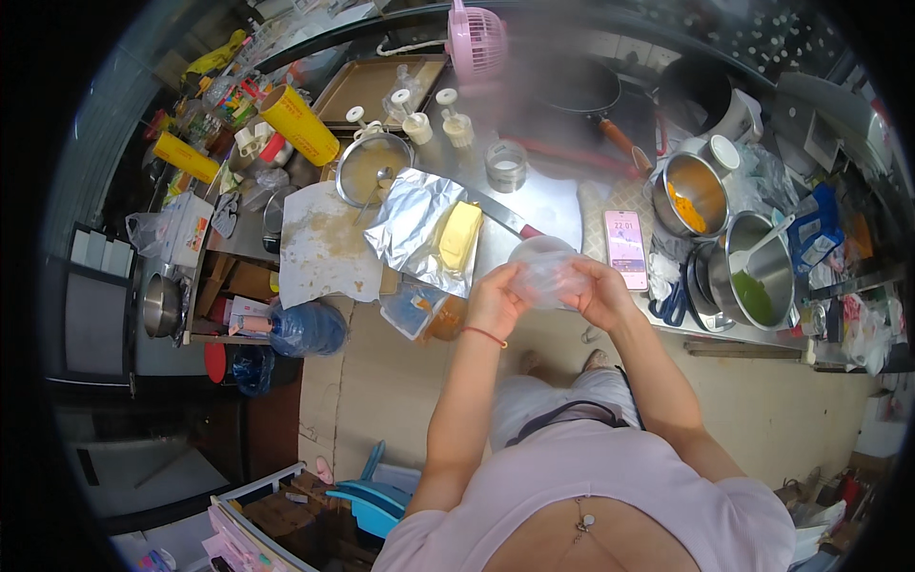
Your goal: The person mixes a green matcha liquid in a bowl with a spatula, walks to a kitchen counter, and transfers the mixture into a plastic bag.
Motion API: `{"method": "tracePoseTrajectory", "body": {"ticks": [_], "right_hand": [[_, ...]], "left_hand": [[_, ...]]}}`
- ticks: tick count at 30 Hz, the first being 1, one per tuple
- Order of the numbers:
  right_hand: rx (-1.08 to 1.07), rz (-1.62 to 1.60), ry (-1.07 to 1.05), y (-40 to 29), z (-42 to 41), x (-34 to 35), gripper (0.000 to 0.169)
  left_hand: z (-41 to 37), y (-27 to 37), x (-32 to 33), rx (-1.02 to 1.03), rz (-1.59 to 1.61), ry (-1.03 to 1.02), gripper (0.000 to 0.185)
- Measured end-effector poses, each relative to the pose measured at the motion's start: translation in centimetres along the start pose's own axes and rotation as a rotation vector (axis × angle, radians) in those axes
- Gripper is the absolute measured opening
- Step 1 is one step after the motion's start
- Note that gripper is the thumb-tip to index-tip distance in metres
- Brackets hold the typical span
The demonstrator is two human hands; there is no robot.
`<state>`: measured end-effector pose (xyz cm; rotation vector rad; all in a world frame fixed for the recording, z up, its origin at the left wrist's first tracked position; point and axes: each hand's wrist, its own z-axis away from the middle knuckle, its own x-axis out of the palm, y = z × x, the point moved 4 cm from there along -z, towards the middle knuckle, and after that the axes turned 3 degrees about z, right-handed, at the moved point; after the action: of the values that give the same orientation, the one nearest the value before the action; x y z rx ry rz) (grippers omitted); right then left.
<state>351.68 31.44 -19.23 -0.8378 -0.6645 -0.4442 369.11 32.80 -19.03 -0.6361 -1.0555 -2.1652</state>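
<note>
Between my left hand (498,297) and my right hand (600,292) is a translucent plastic bag (549,279), pinched by the fingers of both hands above the table's front edge. A pale round shape, perhaps a bowl, shows just behind the bag. To the left, a block of butter (460,236) lies on a sheet of aluminium foil (407,214). A knife (500,214) with a red handle points away behind the butter. Right of my hands, a phone (625,247) with its screen lit lies partly on a patterned oven mitt (597,207).
A sieve or bowl (372,168) with a spoon, white plungers (456,129) and a glass jar (505,166) stand behind. At right are steel bowls with orange (690,207) and green contents (754,297), and blue scissors (669,307). A pan (582,86) and pink fan (477,43) stand farther back.
</note>
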Motion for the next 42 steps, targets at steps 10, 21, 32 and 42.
{"method": "tracePoseTrajectory", "body": {"ticks": [10, 21, 32, 42], "right_hand": [[-0.276, 0.375, 0.159, 0.6, 1.9, -1.3, 0.013], [-1.045, 1.396, 0.302, -0.4, 6.8, 2.2, 0.017], [-0.795, 2.11, 0.026, 0.5, 3.5, 2.3, 0.02], [-0.97, 1.932, -0.077, 0.5, 2.6, 0.4, 0.025]], "left_hand": [[0.5, -1.4, -0.9, 0.334, -0.642, 0.032, 0.02], [1.1, -0.4, 3.1, 1.028, -1.679, 0.06, 0.013], [-1.2, -1.4, 3.8, 0.82, -1.806, -0.191, 0.016], [-1.5, -1.9, 2.7, 0.897, -1.856, -0.089, 0.021]]}}
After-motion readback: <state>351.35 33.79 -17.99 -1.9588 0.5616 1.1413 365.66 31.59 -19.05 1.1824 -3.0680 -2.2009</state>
